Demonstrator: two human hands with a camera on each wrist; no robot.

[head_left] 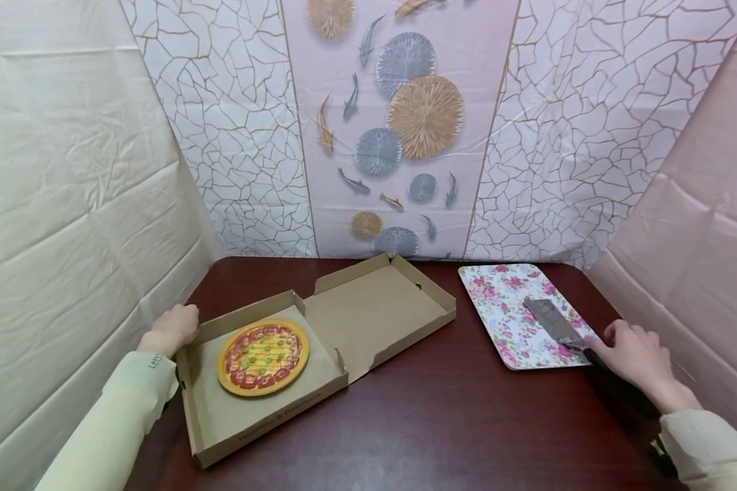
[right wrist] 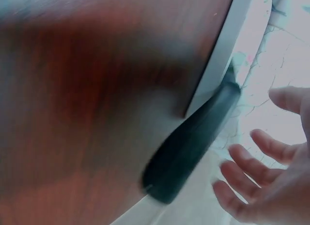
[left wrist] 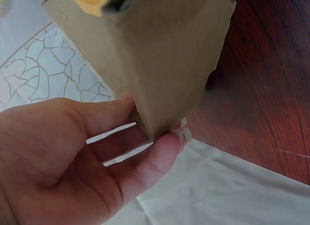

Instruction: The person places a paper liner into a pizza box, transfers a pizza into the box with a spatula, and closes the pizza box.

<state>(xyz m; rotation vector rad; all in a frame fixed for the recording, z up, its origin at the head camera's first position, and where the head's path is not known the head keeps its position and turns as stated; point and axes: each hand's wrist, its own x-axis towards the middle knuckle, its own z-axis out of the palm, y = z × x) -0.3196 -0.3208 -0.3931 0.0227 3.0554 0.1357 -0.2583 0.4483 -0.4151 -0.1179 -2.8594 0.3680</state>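
An open cardboard pizza box [head_left: 221,424] lies on the left of the table, with a round toy-like pizza [head_left: 263,357] with a yellow rim inside. My left hand [head_left: 170,329] holds the box's far left corner; the left wrist view shows thumb and fingers pinching the cardboard [left wrist: 164,70]. At the right, a metal spatula [head_left: 549,319] rests its flat grey blade on a floral board [head_left: 491,300]. Its black handle [right wrist: 191,142] reaches past the board's near edge. My right hand [head_left: 639,358] hovers beside this handle, fingers spread and apart from it in the right wrist view.
The box's lid [head_left: 368,310] lies folded back to the right, toward the middle of the dark red table [head_left: 417,429]. Cloth walls [head_left: 67,204] enclose the table at the left, right and back. The floral board stands near the back right edge.
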